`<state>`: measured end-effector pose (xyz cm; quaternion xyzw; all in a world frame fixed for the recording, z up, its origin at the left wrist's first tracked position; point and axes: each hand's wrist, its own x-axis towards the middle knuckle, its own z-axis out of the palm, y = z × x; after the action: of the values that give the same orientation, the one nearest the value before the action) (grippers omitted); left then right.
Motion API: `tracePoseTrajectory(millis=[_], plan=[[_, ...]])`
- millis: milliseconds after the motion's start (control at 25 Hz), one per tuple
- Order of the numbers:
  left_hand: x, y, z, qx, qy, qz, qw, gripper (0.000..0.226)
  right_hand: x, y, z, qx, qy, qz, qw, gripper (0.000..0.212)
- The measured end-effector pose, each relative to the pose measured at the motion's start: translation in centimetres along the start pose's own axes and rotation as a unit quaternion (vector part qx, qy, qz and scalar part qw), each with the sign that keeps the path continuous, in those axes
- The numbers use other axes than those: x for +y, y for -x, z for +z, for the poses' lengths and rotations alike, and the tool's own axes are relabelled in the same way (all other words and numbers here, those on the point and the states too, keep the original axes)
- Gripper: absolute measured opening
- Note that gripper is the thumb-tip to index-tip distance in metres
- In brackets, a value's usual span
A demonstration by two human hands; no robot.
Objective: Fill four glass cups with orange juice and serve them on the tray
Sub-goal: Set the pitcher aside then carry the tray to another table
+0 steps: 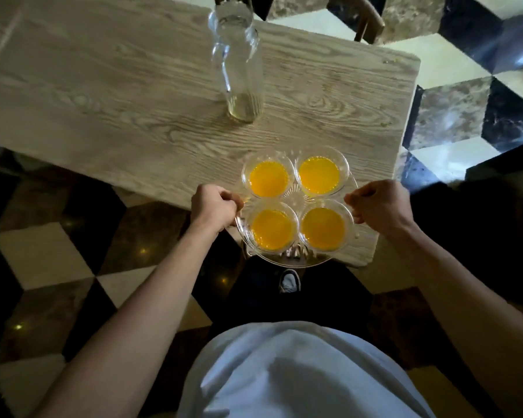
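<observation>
Several glass cups of orange juice stand on a clear round glass tray (296, 199): a far-left cup (267, 178), a far-right cup (319, 175), a near-left cup (273, 227) and a near-right cup (323, 229). The tray overhangs the near edge of the wooden table. My left hand (215, 206) is closed on the tray's left rim. My right hand (378, 205) is closed at the tray's right rim. An almost empty glass bottle (237, 64) stands upright farther back on the table.
The wooden table (103, 95) ends just to the right of the tray and at its near edge. A wooden chair (370, 22) stands beyond the far right corner. Below is a checkered tile floor (43, 260), with my shoe (290, 281) under the tray.
</observation>
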<state>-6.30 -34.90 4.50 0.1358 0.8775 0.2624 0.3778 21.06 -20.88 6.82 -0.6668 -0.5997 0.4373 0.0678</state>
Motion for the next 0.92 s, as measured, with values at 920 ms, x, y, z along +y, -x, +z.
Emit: tracePoseTrajectory(millis=[920], plan=[[-23.1,10.4,-17.7,0.177,0.206,-0.166,0.948,0.009,-12.7,12.3,21.1,-0.186,0.185,-0.211,0.942,0.012]])
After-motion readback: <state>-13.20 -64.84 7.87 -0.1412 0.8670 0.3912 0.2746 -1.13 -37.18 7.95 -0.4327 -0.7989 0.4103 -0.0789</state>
